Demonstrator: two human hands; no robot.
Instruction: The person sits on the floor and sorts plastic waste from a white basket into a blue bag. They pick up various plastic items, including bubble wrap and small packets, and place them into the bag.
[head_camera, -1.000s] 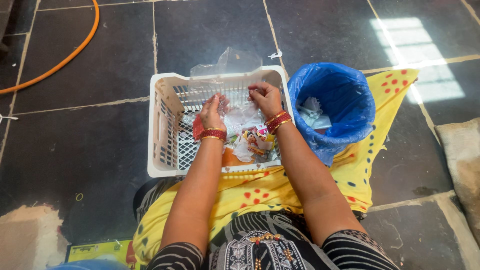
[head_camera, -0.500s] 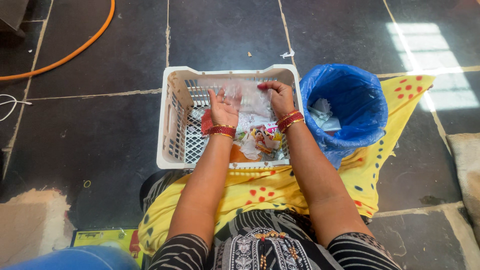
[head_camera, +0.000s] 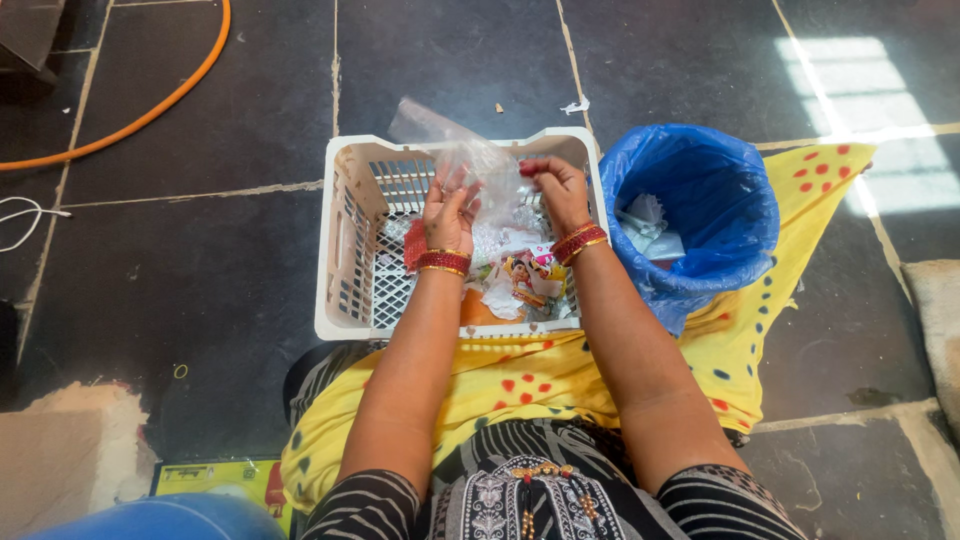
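Both hands' grip stretches a clear plastic bag (head_camera: 470, 160) above the basket (head_camera: 345, 250).

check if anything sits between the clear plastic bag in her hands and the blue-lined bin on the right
Nothing visible does. Both the left hand and the right hand hold the clear plastic bag above the white crate. The blue-lined bin stands right beside the crate, top open, with only the crate's low right wall between them.

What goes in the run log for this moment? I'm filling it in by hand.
left hand: holds clear plastic bag | right hand: pinches same bag | over white basket of packets | blue bin beside
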